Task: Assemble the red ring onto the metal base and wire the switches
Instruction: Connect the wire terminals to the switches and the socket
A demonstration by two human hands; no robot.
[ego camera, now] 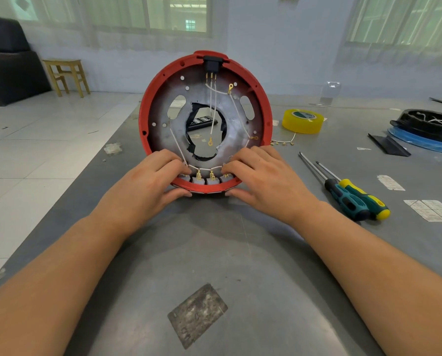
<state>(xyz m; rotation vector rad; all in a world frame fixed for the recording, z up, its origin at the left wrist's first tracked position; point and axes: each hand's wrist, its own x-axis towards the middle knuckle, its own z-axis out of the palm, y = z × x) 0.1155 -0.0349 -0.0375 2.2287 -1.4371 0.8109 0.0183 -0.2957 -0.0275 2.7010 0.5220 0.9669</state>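
Observation:
The red ring (148, 109) stands tilted on its edge on the grey table, with the round metal base (236, 124) seated inside it. A black socket (211, 63) sits at the top, and white wires (213, 109) with gold terminals hang from it. Several grey switches (205, 179) line the bottom rim, joined by a white wire. My left hand (150, 178) grips the lower left rim, fingers inside by the switches and thumb under the ring. My right hand (259, 177) grips the lower right rim the same way.
Two screwdrivers (348, 194) lie to the right. A yellow tape roll (302, 121) and a loose wire with gold terminals (282, 142) lie behind them. A black and blue round part (428, 129) sits far right. A wooden stool (67, 75) stands on the floor at left.

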